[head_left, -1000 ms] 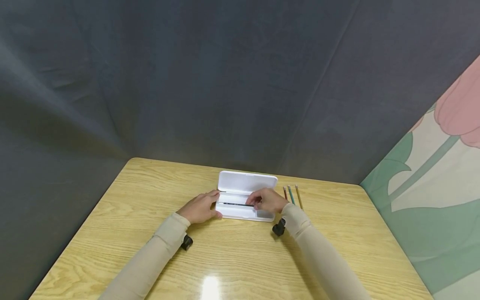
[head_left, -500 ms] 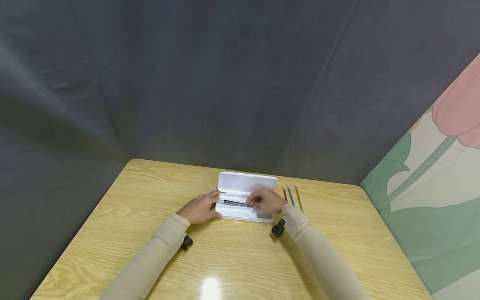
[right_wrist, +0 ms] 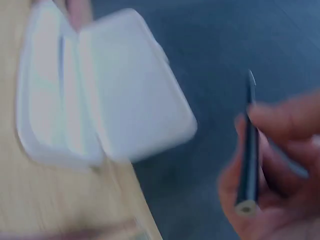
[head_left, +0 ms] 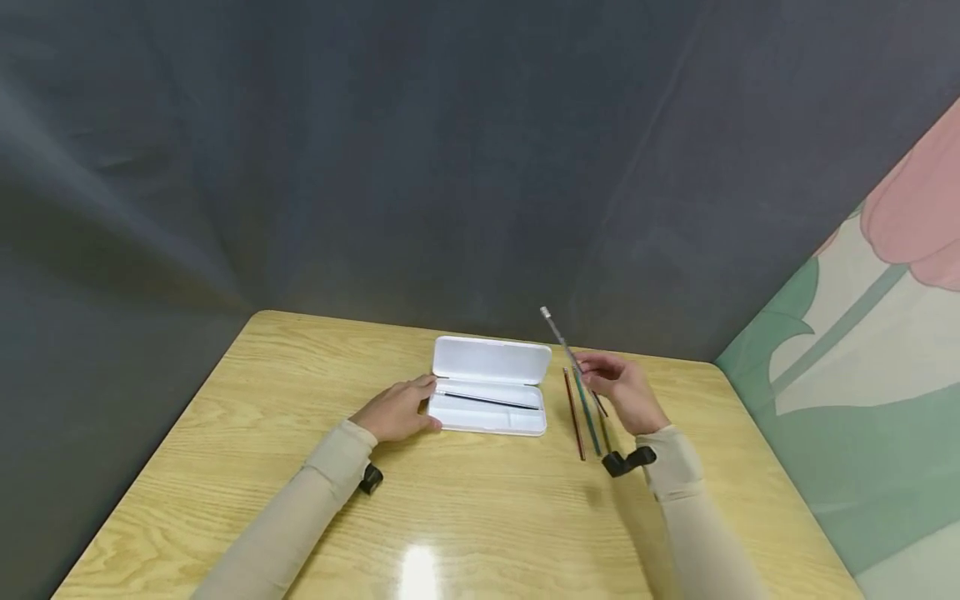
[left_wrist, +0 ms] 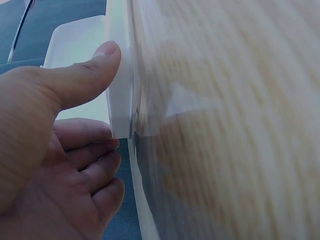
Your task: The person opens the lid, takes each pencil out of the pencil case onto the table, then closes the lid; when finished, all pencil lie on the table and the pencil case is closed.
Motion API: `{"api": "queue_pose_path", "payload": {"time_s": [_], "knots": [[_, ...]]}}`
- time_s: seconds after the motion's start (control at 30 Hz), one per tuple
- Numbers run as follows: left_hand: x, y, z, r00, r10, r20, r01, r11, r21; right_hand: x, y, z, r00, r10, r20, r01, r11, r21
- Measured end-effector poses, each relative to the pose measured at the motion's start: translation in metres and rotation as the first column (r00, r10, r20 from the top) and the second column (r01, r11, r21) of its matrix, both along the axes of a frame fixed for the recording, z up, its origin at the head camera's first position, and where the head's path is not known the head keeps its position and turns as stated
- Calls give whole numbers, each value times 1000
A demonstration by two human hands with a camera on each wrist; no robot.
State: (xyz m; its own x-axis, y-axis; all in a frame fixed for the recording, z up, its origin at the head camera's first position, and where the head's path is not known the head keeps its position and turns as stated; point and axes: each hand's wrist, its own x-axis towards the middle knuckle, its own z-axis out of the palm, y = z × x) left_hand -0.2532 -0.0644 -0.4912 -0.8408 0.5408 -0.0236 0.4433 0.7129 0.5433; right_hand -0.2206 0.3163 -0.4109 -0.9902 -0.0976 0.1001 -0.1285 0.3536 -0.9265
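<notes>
A white pencil case [head_left: 480,419] lies on the table with its lid [head_left: 491,358] raised at the back. Inside it, a dark pencil [head_left: 487,401] lies lengthwise. My left hand [head_left: 397,411] grips the case's left end, thumb at the front corner and fingers at the back; the left wrist view shows the thumb [left_wrist: 92,77] along its wall. Right of the case, my right hand [head_left: 622,390] pinches another dark pencil [head_left: 557,333] between thumb and fingers, raised and tilted, its white-tipped end up and left. In the right wrist view the pencil's [right_wrist: 249,170] flat, unsharpened end faces the camera.
A red pencil [head_left: 574,417], a teal pencil [head_left: 588,417] and a yellow pencil [head_left: 605,435] lie side by side on the wooden table [head_left: 480,508], beneath and left of my right hand. A dark curtain [head_left: 450,167] hangs behind the table; a flowered cloth [head_left: 885,417] hangs at the right.
My right hand has lifted one dark pencil out of the case and carried it right, over the colored pencils. The second dark pencil now shows in the case. My left hand stays at the case's end.
</notes>
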Motion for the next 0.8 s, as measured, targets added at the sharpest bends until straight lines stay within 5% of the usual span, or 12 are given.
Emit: {"api": "queue_pose_path", "payload": {"time_s": [0.1,0.17,0.27,0.37,0.57,0.7,0.8], "knots": [[1,-2,3,1000,1,0,-1,1000,2,4,28,1,982,-187,23,187,982,-19],[1,-2,4,1000,-1,4,1,1000,8,5,43,-4,959,-278,55,273,958,85],[2,-4,4,1000,1,8,-1,1000,4,3,58,-22,933,-342,109,293,901,319],[3,-5,2,1000,4,12,-4,1000,7,1,64,-44,930,-341,139,230,833,503],[1,-5,-1,1000,-6,18,6,1000,21,-5,62,-72,955,-274,115,127,727,675],[2,-4,0,1000,-10,17,10,1000,20,-6,58,-72,959,-267,95,128,707,696],[2,-5,1,1000,-5,12,5,1000,11,-8,47,-64,965,-260,-29,212,712,670]]}}
